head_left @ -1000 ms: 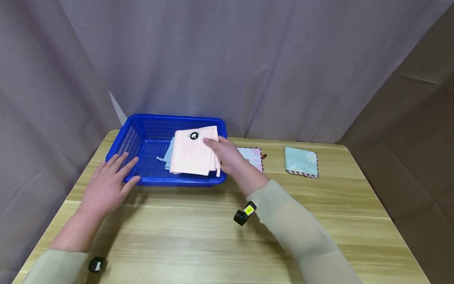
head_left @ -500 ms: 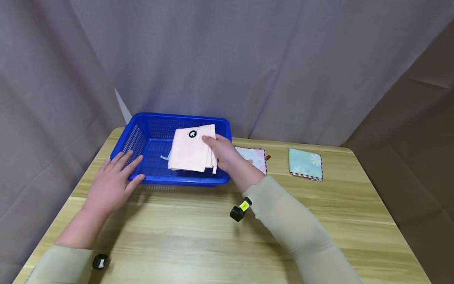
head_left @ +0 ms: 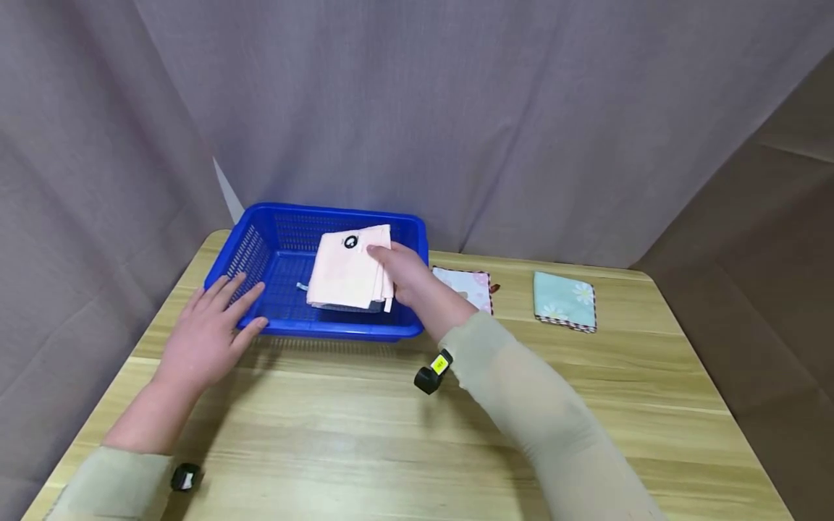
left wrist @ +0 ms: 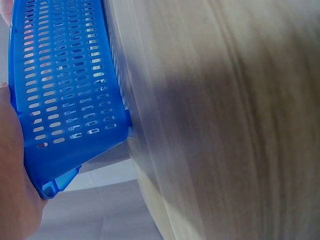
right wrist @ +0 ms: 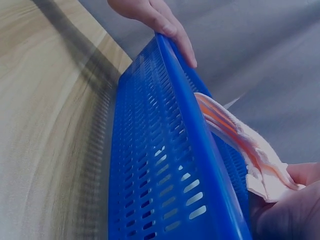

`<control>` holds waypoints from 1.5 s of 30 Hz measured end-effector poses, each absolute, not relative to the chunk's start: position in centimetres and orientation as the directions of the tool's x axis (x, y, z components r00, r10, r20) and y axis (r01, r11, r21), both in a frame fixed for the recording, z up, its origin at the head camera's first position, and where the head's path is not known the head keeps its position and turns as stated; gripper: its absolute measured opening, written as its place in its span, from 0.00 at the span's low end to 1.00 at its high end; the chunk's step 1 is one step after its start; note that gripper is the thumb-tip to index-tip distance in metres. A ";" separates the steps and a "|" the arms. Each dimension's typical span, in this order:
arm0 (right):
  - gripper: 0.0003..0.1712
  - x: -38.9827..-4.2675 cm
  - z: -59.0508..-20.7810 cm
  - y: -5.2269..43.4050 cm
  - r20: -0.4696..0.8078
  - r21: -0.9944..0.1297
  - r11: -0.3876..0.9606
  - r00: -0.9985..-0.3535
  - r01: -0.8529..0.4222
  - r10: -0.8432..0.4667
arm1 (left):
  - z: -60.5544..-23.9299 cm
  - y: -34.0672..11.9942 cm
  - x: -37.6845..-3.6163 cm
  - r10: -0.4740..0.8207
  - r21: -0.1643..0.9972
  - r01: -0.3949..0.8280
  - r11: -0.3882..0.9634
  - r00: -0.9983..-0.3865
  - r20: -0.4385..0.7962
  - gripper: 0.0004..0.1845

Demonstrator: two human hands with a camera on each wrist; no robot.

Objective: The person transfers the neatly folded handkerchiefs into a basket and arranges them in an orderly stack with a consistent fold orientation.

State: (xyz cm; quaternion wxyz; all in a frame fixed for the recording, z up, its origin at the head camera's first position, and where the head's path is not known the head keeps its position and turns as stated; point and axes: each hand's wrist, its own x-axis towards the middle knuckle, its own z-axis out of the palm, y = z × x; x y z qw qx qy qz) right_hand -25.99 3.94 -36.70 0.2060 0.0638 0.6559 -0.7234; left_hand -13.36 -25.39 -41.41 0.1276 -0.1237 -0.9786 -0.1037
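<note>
A folded pink towel (head_left: 345, 271) with a round black mark is in my right hand (head_left: 409, 273), thumb on top and fingers beneath its right edge. It is over the right part of a blue plastic basket (head_left: 326, 328). From under the towel, the small tab of a light blue cloth (head_left: 302, 286) peeks out; most of that cloth is hidden. In the right wrist view the towel's folded layers (right wrist: 240, 135) show just above the basket's rim. My left hand (head_left: 205, 329) rests with spread, fairly straight fingers on the basket's front left corner.
Right of the basket lies a white and pink patterned cloth (head_left: 481, 288), partly hidden by my right wrist. Farther right, a folded mint green cloth (head_left: 564, 300) with daisies lies on the wooden table (head_left: 339, 427). A grey curtain (head_left: 404, 108) hangs behind.
My right hand has shifted the pink towel slightly left, covering more of the light blue cloth. My left hand has stayed on the basket. The head view has turned a little.
</note>
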 end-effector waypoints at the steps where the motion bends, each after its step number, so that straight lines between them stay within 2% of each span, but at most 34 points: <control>1: 0.21 -26.1 -36.7 4.0 -0.367 -0.920 -0.054 -0.903 0.388 -0.225 | -41.4 -25.4 -13.4 0.219 0.172 0.273 0.947 -0.935 0.279 0.33; 14: 0.21 -27.3 -36.5 3.5 -0.385 -0.900 -0.084 -0.870 0.428 -0.308 | -41.4 -25.3 -13.2 0.219 0.169 0.272 0.948 -0.935 0.278 0.33; 26: 0.22 -28.4 -36.6 2.4 -0.451 -0.862 -0.105 -0.844 0.496 -0.289 | -41.3 -25.2 -12.9 0.218 0.172 0.273 0.946 -0.934 0.282 0.33; 45: 0.22 -28.7 -38.0 1.9 -0.483 -0.852 -0.087 -0.840 0.516 -0.247 | -41.3 -25.1 -12.8 0.220 0.169 0.276 0.946 -0.932 0.289 0.32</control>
